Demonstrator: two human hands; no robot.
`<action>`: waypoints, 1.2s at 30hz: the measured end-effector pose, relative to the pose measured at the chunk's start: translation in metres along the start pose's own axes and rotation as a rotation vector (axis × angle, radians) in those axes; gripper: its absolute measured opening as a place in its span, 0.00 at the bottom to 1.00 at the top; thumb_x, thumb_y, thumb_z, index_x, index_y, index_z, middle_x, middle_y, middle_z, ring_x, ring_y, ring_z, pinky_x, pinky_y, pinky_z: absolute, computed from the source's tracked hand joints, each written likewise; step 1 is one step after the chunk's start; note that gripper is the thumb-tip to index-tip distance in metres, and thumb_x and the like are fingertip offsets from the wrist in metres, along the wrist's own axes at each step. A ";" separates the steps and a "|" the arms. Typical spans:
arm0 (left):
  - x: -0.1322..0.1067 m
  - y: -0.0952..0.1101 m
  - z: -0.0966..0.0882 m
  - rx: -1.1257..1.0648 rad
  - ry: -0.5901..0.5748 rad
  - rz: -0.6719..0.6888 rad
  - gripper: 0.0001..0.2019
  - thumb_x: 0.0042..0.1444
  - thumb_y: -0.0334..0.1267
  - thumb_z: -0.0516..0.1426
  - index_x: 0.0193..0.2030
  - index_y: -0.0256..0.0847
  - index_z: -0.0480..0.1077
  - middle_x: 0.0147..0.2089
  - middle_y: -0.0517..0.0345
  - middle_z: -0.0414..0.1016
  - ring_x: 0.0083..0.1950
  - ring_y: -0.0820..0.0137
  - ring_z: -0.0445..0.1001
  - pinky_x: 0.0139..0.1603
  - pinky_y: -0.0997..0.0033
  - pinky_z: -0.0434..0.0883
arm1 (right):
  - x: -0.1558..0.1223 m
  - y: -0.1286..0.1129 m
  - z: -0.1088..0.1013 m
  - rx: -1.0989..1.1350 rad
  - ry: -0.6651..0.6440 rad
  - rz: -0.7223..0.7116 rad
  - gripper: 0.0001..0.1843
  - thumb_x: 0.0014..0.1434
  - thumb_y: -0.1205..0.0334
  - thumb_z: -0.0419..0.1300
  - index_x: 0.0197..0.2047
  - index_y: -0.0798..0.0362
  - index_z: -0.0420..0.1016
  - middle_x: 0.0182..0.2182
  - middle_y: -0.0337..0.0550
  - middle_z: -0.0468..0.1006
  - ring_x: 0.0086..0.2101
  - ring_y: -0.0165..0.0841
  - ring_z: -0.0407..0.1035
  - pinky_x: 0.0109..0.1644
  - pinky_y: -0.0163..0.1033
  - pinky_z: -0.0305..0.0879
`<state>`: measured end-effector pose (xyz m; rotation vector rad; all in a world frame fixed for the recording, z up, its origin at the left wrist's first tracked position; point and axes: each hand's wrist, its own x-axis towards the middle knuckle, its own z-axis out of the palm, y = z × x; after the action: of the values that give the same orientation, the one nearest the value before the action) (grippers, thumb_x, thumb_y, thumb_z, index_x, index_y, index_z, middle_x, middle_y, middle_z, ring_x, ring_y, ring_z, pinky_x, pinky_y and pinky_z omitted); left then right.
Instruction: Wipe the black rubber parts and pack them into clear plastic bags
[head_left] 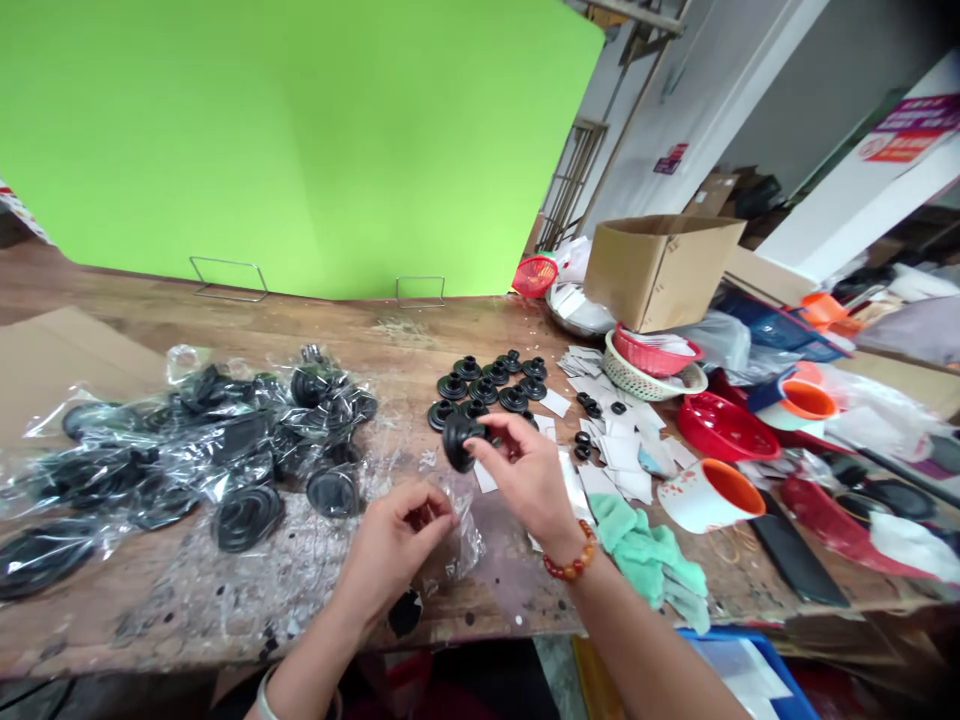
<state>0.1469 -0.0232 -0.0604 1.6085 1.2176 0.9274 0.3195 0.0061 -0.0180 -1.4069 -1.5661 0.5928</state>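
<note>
A black ridged round part with a stepped, flanged shape (457,443) is pinched in my right hand (529,480), tilted above the wooden table. My left hand (397,545) is lower and to the left, its fingers closed on a clear plastic bag (466,545) that spreads out to the right of the fingertips. Just beyond my right hand, several similar black parts (484,389) stand in rows, knob side up. A pile of black parts in clear bags (232,445) covers the table to the left.
White paper slips (621,445) and small black rings (583,445) lie right of the rows. Farther right are a green cloth (649,550), an orange-lined white cup (709,497), a red bowl (727,428), baskets (652,375) and a cardboard box (660,270). A green panel (300,150) stands behind.
</note>
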 end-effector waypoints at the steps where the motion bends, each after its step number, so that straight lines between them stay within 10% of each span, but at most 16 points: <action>1: 0.000 0.000 0.002 -0.008 0.002 0.014 0.03 0.51 0.36 0.60 0.28 0.41 0.72 0.27 0.61 0.71 0.30 0.71 0.67 0.32 0.73 0.62 | -0.002 -0.004 0.001 0.004 -0.047 0.005 0.12 0.54 0.57 0.62 0.40 0.53 0.75 0.26 0.38 0.71 0.24 0.28 0.59 0.29 0.33 0.58; 10: 0.004 -0.014 0.019 -0.468 0.199 -0.030 0.08 0.46 0.38 0.65 0.26 0.40 0.71 0.49 0.52 0.68 0.54 0.61 0.65 0.47 0.70 0.66 | -0.023 0.012 0.012 -0.008 -0.275 0.076 0.05 0.53 0.61 0.62 0.33 0.51 0.78 0.28 0.39 0.76 0.29 0.31 0.65 0.33 0.35 0.58; 14: 0.004 -0.019 0.024 -0.881 0.076 -0.225 0.11 0.48 0.38 0.65 0.28 0.40 0.65 0.48 0.57 0.72 0.45 0.67 0.72 0.46 0.69 0.67 | -0.028 0.016 0.011 0.103 -0.351 0.099 0.17 0.63 0.57 0.51 0.31 0.53 0.78 0.28 0.41 0.76 0.30 0.32 0.67 0.35 0.36 0.60; 17: 0.003 -0.020 0.024 -1.009 0.083 -0.283 0.13 0.48 0.38 0.65 0.29 0.40 0.63 0.44 0.61 0.72 0.40 0.71 0.72 0.41 0.72 0.68 | -0.026 0.021 0.005 0.267 -0.448 0.190 0.07 0.58 0.61 0.58 0.36 0.54 0.76 0.30 0.40 0.75 0.31 0.30 0.67 0.36 0.35 0.62; 26: -0.002 -0.012 0.017 -0.868 -0.060 -0.165 0.13 0.50 0.41 0.64 0.28 0.39 0.64 0.39 0.59 0.72 0.40 0.71 0.69 0.42 0.74 0.66 | -0.023 0.034 -0.005 0.779 -0.575 0.483 0.18 0.44 0.63 0.70 0.37 0.55 0.71 0.27 0.33 0.70 0.18 0.19 0.55 0.18 0.26 0.46; 36: -0.004 -0.007 0.007 -0.839 -0.121 -0.177 0.13 0.52 0.42 0.62 0.27 0.40 0.63 0.28 0.60 0.69 0.33 0.72 0.66 0.38 0.74 0.64 | -0.021 0.028 -0.001 0.460 -0.582 0.338 0.08 0.52 0.60 0.63 0.33 0.56 0.76 0.22 0.34 0.69 0.17 0.21 0.56 0.19 0.29 0.50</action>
<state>0.1502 -0.0280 -0.0691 0.8559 0.7127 1.0206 0.3330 -0.0078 -0.0476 -1.1981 -1.4807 1.5708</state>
